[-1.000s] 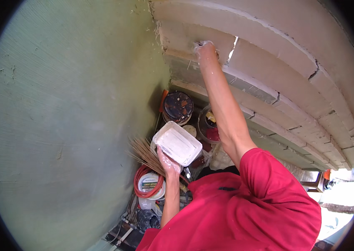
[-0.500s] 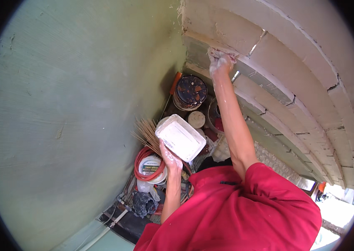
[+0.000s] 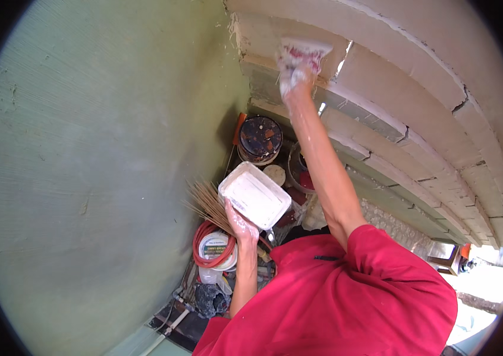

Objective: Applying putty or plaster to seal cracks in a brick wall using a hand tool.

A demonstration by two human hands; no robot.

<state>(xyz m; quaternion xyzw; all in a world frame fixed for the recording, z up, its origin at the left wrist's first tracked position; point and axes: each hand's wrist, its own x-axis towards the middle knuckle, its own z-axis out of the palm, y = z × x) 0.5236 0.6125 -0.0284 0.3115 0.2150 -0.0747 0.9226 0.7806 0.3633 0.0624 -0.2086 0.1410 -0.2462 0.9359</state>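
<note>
My left hand [image 3: 242, 223], smeared with white paste, grips the near side of a white rectangular plastic tub [image 3: 255, 196]. White paste coats the tub's inside. Higher up, my right hand [image 3: 295, 82] is stretched out to the block wall [image 3: 391, 83], closed on a flat, wide-edged scraper [image 3: 306, 51] with red and white on it. Motion blurs the scraper, and paste covers much of it and my fingers. It is at the wall's face near the corner, left of a bright upright gap between two blocks.
A green plastered wall [image 3: 103, 148] rises on the left. Low in the corner stand a dark-lidded bucket [image 3: 260, 137], a bundle of thin sticks [image 3: 209, 204], a red hose [image 3: 197, 249] looped over a white bucket [image 3: 219, 248], and a black bag [image 3: 212, 299].
My right hand with the scraper has moved up and slightly left along the block wall, from the horizontal joint onto the block above. The tub is tipped slightly, showing more of its inside.
</note>
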